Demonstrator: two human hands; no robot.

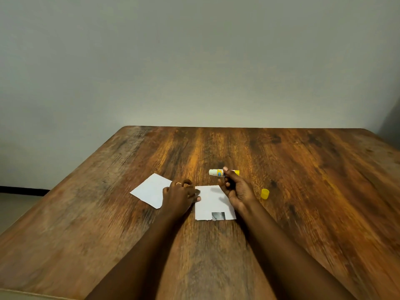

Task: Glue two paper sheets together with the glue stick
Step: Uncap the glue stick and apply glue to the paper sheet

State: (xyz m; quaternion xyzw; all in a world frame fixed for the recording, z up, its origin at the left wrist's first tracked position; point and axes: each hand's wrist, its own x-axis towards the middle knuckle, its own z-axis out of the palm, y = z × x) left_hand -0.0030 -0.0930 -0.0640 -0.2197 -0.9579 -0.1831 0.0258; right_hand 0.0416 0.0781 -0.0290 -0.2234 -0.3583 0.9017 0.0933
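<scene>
Two white paper sheets lie on the wooden table (pixel 281 161). The left sheet (pixel 149 190) sits tilted; the right sheet (pixel 213 203) lies straight and has a small grey printed patch at its near edge. My left hand (pixel 179 195) rests between them, fingertips pressing the right sheet's left edge. My right hand (pixel 236 188) is shut on the glue stick (pixel 216 172), held sideways above the right sheet's far edge. The stick is uncapped, its white tip pointing left and its yellow end right. Its yellow cap (pixel 265 194) lies on the table to the right of my right hand.
The table's far edge meets a plain pale wall (pixel 194 72). Its left edge runs diagonally toward me, with floor and a dark skirting strip (pixel 21 190) beyond it.
</scene>
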